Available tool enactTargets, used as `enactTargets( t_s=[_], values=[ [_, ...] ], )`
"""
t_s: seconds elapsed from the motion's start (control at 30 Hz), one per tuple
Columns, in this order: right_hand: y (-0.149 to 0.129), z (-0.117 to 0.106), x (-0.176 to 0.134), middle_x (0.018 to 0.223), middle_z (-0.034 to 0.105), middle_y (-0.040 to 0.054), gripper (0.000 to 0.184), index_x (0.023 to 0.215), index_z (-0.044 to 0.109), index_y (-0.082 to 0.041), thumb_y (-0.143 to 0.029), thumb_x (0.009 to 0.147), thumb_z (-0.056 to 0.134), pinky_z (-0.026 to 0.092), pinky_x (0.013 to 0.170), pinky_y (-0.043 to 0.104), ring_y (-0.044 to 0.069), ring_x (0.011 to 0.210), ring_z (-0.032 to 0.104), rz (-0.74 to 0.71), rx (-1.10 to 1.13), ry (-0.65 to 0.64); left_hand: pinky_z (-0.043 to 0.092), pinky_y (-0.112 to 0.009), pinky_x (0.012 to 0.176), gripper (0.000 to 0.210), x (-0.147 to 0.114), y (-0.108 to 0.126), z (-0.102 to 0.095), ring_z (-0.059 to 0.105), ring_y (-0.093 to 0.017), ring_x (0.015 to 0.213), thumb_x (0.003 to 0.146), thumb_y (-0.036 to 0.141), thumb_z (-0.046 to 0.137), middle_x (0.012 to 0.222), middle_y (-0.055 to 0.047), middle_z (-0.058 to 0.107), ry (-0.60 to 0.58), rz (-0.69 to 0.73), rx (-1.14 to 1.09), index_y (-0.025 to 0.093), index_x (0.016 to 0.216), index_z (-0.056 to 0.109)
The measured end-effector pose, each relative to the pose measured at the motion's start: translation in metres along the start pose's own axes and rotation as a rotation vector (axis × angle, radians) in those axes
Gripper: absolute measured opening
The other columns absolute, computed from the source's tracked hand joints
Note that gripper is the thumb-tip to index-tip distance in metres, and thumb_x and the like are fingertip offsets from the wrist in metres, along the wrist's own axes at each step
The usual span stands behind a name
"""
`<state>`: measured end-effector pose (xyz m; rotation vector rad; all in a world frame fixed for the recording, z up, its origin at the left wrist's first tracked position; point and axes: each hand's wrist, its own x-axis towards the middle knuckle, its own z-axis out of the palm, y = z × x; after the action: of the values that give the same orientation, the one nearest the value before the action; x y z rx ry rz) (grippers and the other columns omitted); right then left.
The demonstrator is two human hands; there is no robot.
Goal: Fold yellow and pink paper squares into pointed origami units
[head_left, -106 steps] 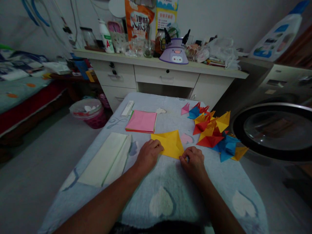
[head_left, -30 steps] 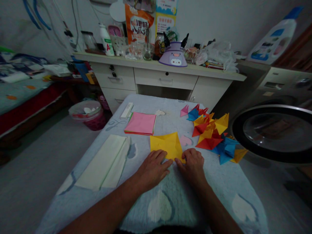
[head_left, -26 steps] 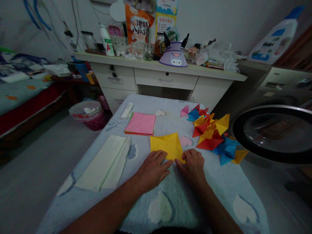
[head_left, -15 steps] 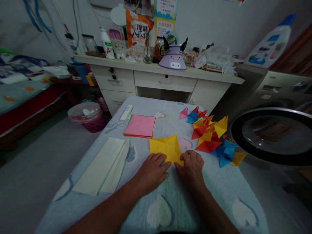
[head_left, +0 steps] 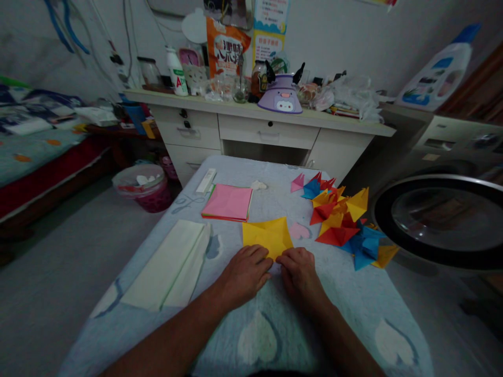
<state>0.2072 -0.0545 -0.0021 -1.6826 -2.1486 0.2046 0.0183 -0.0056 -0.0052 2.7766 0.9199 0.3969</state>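
A yellow sheet of origami paper (head_left: 269, 233) lies on the cloth-covered table in front of me, its near edge hidden under my fingers. My left hand (head_left: 247, 269) presses on the near left part, fingers curled together on the paper. At the near right edge, my right hand (head_left: 301, 269) has its fingers bent and pinched on the paper, close beside the left fingertips. Beyond the sheet is a stack of square coloured paper (head_left: 228, 201), pink on top. To the right sits a pile of folded paper pieces (head_left: 338, 214) in red, yellow, blue and pink.
A folded pale cloth or sheet (head_left: 168, 267) lies on the left of the table (head_left: 255, 340), with a narrow white box (head_left: 206, 180) farther back. A crumpled white scrap (head_left: 258, 185) is near the stack. An open washing machine door (head_left: 440, 222) stands at the right.
My right hand has slid left along the paper's near edge, closer to my left hand. The left hand stays nearly in place, and the view has shifted slightly.
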Motion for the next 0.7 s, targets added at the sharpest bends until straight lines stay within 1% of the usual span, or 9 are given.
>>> enactTargets(
  t_s=[0.1,0.17,0.27,0.37,0.5,0.7],
  values=[
    [-0.0019,-0.0016,-0.0002,0.100,0.061,0.0050,0.024,0.104,0.068,-0.025,-0.015,0.088,0.054,0.033,0.086,0.038,0.021,0.096,0.048,-0.008,-0.022,-0.024,0.045,-0.038,0.093,0.019,0.0004,-0.0017,0.0009,0.054,-0.022,0.105,0.089,0.029,0.060,0.107,-0.005,0.060,0.029,-0.001,0.004,0.021,0.106,0.061],
    [-0.0030,-0.0021,-0.0003,0.101,0.059,0.0052,0.025,0.109,0.067,-0.028,-0.019,0.089,0.054,0.033,0.087,0.039,0.022,0.097,0.047,-0.009,-0.047,-0.043,0.047,-0.037,0.090,0.013,0.0006,-0.0035,0.0018,0.055,-0.020,0.100,0.091,0.026,0.058,0.102,-0.005,0.061,0.046,0.000,0.013,0.020,0.100,0.063],
    [-0.0043,-0.0021,0.0001,0.102,0.057,0.0053,0.031,0.118,0.064,-0.034,-0.025,0.089,0.058,0.032,0.088,0.041,0.023,0.099,0.047,-0.014,-0.095,-0.072,0.048,-0.034,0.082,0.012,0.0008,-0.0064,0.0019,0.057,-0.019,0.090,0.093,0.022,0.053,0.092,-0.004,0.062,0.058,-0.002,0.046,0.018,0.090,0.064],
    [-0.0056,-0.0022,0.0001,0.104,0.056,0.0059,0.037,0.125,0.060,-0.038,-0.032,0.089,0.060,0.032,0.088,0.042,0.024,0.099,0.046,-0.023,-0.128,-0.094,0.049,-0.034,0.078,0.010,0.0009,-0.0079,0.0014,0.057,-0.019,0.087,0.092,0.021,0.055,0.089,-0.003,0.063,0.070,-0.011,0.081,0.018,0.088,0.064],
    [-0.0065,-0.0026,-0.0002,0.104,0.055,0.0063,0.037,0.127,0.059,-0.038,-0.039,0.089,0.059,0.031,0.089,0.042,0.024,0.098,0.045,-0.033,-0.160,-0.090,0.049,-0.034,0.076,0.007,0.0006,-0.0077,0.0024,0.057,-0.019,0.086,0.091,0.021,0.058,0.089,-0.002,0.063,0.088,-0.008,0.099,0.018,0.089,0.064],
    [-0.0053,-0.0022,-0.0004,0.104,0.055,0.0063,0.036,0.125,0.060,-0.038,-0.041,0.090,0.059,0.031,0.089,0.042,0.024,0.099,0.045,-0.035,-0.165,-0.081,0.048,-0.032,0.076,0.009,-0.0004,-0.0073,0.0072,0.057,-0.018,0.085,0.091,0.019,0.055,0.087,-0.003,0.062,0.075,-0.015,0.113,0.017,0.088,0.063]
  ],
)
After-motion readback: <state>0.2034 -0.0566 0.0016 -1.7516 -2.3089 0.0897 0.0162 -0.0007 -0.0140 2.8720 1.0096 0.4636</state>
